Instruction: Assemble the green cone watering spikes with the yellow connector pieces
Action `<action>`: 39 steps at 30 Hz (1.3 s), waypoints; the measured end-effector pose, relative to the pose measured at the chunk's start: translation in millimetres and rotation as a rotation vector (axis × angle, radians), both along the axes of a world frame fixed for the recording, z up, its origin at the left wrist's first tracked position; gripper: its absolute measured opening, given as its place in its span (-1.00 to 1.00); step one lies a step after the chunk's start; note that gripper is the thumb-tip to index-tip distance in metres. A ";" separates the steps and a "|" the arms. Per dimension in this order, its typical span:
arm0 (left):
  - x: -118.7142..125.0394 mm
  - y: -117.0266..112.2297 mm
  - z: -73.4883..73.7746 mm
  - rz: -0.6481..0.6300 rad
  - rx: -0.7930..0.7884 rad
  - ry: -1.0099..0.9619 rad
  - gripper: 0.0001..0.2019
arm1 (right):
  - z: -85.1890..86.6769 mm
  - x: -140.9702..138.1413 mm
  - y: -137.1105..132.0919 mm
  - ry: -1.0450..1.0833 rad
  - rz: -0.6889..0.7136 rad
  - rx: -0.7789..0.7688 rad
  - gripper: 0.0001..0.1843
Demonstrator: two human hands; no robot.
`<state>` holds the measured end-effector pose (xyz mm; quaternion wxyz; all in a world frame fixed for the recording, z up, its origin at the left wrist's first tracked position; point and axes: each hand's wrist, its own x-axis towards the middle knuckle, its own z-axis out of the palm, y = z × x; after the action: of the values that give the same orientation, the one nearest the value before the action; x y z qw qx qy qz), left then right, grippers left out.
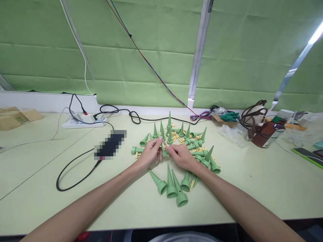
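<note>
Over the middle of the table, my left hand [149,152] is closed around a green plastic spike [165,153] with a hollow collar. Opposite it, my right hand [183,156] pinches a small yellow plastic valve [164,147] against the spike's side; fingers partly cover both parts. Just behind the hands, several green spikes [170,122] stand point up, with small yellow valves [178,139] scattered among them. More spikes [201,154] lie beyond my right wrist. Nearer the front edge lie several loose green spikes [171,190], their open collars facing me.
On the left are a pixelated dark device [110,145] on a black cable, a white power strip [84,123] and a cardboard piece [17,117]. To the right stand a tilted brown bottle [267,135], clear plastic wrap [233,134] and a green-edged flat device [308,157].
</note>
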<state>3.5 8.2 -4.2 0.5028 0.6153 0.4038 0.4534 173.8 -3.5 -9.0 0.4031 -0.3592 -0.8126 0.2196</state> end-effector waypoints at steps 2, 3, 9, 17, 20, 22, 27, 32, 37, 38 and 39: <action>-0.7 0.3 -0.3 -0.004 -0.007 0.003 -0.54 | 0.0 0.0 0.2 -0.005 -0.013 0.000 -0.50; -1.0 0.5 -0.4 -0.002 -0.012 0.002 -0.54 | -0.2 0.0 0.5 -0.004 -0.021 0.001 -0.49; -1.2 0.6 0.0 0.045 -0.054 -0.011 -0.58 | -2.3 -0.4 2.3 0.045 -0.135 0.023 -0.46; -4.3 0.8 1.2 0.131 0.036 0.099 -0.59 | -1.2 2.4 5.2 0.077 -0.281 0.092 -0.48; -3.6 -0.5 3.5 0.142 0.055 0.132 -0.59 | -1.3 3.4 6.6 0.078 -0.311 0.116 -0.51; -2.6 -1.2 4.3 0.145 0.058 0.141 -0.59 | -1.9 3.8 7.4 0.060 -0.310 0.122 -0.56; -1.8 -1.6 3.4 0.136 0.081 0.159 -0.59 | -3.6 3.6 7.9 -0.040 -0.229 0.105 -0.64; -0.6 -2.2 2.9 0.115 0.109 0.167 -0.59 | -3.1 2.8 6.9 -0.011 -0.154 0.050 -0.75; 2.5 -5.2 4.3 0.140 0.130 0.131 -0.58 | -2.5 1.0 4.8 0.041 -0.147 0.018 -0.75; 3.0 -6.0 4.5 0.147 0.129 0.127 -0.58 | -2.3 0.6 4.0 0.045 -0.150 0.008 -0.75; 3.4 -6.7 4.6 0.154 0.128 0.126 -0.57 | -2.1 0.2 3.3 0.050 -0.154 -0.001 -0.75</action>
<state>6.9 1.5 0.4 0.3998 0.6405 0.4507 0.4762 174.0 -0.2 -11.1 0.4387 -0.4152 -0.7722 0.1972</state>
